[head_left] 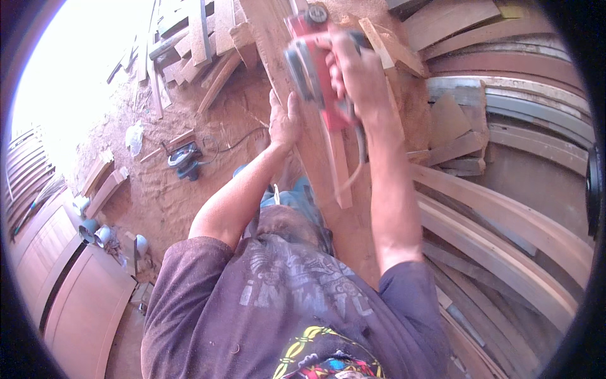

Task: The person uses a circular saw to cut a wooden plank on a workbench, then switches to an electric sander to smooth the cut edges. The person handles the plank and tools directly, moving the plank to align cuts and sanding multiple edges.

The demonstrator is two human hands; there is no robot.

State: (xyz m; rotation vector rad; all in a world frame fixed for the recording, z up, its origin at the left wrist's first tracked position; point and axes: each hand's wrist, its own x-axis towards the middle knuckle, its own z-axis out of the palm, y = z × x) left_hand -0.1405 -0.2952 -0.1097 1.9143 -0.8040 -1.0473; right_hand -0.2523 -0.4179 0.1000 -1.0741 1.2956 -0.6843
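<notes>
A red electric hand planer (321, 71) is at the top centre, blurred by motion. My right hand (356, 72) is closed round its handle, with the cord trailing back beside my right forearm. Under the planer runs a long wooden board (312, 151), stretching from near my body to the far edge of the view. My left hand (284, 123) lies against the board's left edge, fingers extended and thumb apart, a little nearer to me than the planer's front.
Wood offcuts (202, 38) are heaped at the far left. A blue power tool (184, 161) lies on the sawdust-covered floor. Long planks (505, 221) are stacked along the right. Flat wooden panels (88, 303) and several small pots (88, 228) stand at left.
</notes>
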